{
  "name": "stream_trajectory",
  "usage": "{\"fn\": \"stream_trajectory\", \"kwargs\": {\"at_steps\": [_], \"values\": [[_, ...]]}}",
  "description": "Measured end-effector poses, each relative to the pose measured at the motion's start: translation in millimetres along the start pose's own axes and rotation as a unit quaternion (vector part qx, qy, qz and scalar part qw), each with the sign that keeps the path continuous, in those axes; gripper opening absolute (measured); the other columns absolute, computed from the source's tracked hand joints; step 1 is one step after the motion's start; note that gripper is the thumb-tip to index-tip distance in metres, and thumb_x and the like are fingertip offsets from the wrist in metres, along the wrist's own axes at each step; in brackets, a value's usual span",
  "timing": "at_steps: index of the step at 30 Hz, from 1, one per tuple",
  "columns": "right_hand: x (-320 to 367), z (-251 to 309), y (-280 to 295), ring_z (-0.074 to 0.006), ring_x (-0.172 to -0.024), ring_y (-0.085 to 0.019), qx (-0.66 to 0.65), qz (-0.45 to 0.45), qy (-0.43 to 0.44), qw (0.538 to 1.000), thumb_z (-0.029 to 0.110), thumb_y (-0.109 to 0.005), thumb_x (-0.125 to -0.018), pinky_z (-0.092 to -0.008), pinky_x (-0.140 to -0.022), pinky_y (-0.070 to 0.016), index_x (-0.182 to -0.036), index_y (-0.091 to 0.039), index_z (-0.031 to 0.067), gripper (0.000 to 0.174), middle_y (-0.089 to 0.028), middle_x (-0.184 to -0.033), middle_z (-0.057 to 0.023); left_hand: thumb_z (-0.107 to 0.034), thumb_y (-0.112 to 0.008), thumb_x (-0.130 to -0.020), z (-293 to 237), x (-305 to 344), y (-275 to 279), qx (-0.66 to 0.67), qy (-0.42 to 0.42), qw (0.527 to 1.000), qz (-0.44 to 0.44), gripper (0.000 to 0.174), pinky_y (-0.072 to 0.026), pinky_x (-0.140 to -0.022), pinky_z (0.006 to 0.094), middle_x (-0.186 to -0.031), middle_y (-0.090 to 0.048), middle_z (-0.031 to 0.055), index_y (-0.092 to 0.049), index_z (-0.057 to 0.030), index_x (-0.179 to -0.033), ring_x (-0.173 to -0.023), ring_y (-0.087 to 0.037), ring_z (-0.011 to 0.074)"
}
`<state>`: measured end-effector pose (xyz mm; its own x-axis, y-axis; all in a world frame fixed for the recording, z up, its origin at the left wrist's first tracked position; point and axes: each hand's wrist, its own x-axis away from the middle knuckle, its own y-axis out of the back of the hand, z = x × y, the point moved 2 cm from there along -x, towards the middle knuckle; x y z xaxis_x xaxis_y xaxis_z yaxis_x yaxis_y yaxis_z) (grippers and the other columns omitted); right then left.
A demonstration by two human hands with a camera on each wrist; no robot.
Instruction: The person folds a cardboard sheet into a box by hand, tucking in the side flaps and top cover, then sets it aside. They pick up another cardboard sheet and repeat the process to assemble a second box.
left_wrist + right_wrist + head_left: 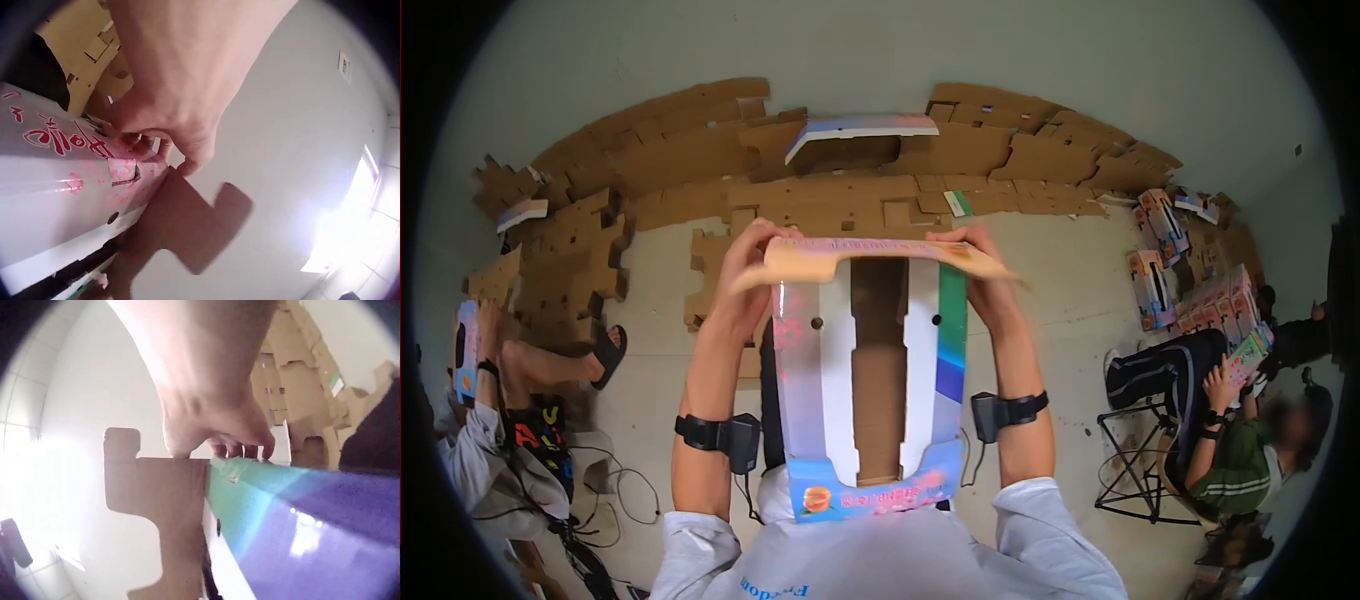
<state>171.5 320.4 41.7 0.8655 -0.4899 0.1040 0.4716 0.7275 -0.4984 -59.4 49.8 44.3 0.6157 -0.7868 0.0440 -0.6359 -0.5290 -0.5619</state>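
Observation:
In the head view a printed cardboard box [803,385] stands out in front of the person's torso, with a long slot between white panels [837,370] showing its brown inside. A notched end flap [830,256] is raised at its far end. The left hand [748,250] holds the far left corner; in the left wrist view its thumb is at the base of the brown flap [194,219] and its fingers go round the pink printed side. Mirroring it, the right hand [980,240] grips the far right corner, fingertips on the green and purple side [281,512].
Flattened cardboard sheets [670,150] line the wall and floor ahead, with a printed piece [865,126] among them. At right, a seated person [1235,465] handles a box near several finished-looking boxes [1220,305]. Another person [485,440] sits at left, near cables [615,500].

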Motion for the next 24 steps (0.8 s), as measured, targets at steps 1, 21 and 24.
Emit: {"fn": "stream_trajectory", "kwargs": {"at_steps": [1, 21, 24], "values": [[3, -4, 0, -0.0202, -0.110, -0.071, 0.034, -0.007, 0.000, 0.999, 0.023, -0.066, -0.107, -0.0310, -0.092, -0.0603, -0.125, -0.066, -0.0002, 0.030, -0.072, -0.131, -0.0172, -0.020, -0.064, -0.099, 1, 8, -1, -0.054, -0.005, 0.998, 0.016, 0.028, -0.0506, -0.111, 0.0399, -0.136, -0.064, 0.0120, -0.063, -0.0028, -0.121, -0.129, -0.061, 0.0263], [8, -29, -15, -0.0155, -0.107, -0.067, 0.264, -0.199, 0.134, 0.934, 0.008, -0.049, -0.110, -0.0295, -0.097, -0.0509, -0.117, -0.073, -0.0002, 0.026, -0.075, -0.116, -0.0087, -0.011, -0.040, -0.111, 7, 33, -54, -0.177, -0.056, 0.965, -0.183, 0.031, -0.0416, -0.118, 0.0341, -0.162, -0.052, 0.0149, -0.068, -0.0004, -0.117, -0.142, -0.055, 0.0227], [14, -26, -20, -0.0196, -0.115, -0.069, 0.259, -0.233, 0.145, 0.926, 0.002, -0.050, -0.109, -0.0309, -0.103, -0.0502, -0.111, -0.072, -0.0010, 0.022, -0.076, -0.119, -0.0129, -0.012, -0.043, -0.112, 13, 31, -44, -0.191, -0.076, 0.960, -0.192, 0.028, -0.0428, -0.116, 0.0348, -0.161, -0.054, 0.0145, -0.069, -0.0019, -0.113, -0.142, -0.055, 0.0228]]}}
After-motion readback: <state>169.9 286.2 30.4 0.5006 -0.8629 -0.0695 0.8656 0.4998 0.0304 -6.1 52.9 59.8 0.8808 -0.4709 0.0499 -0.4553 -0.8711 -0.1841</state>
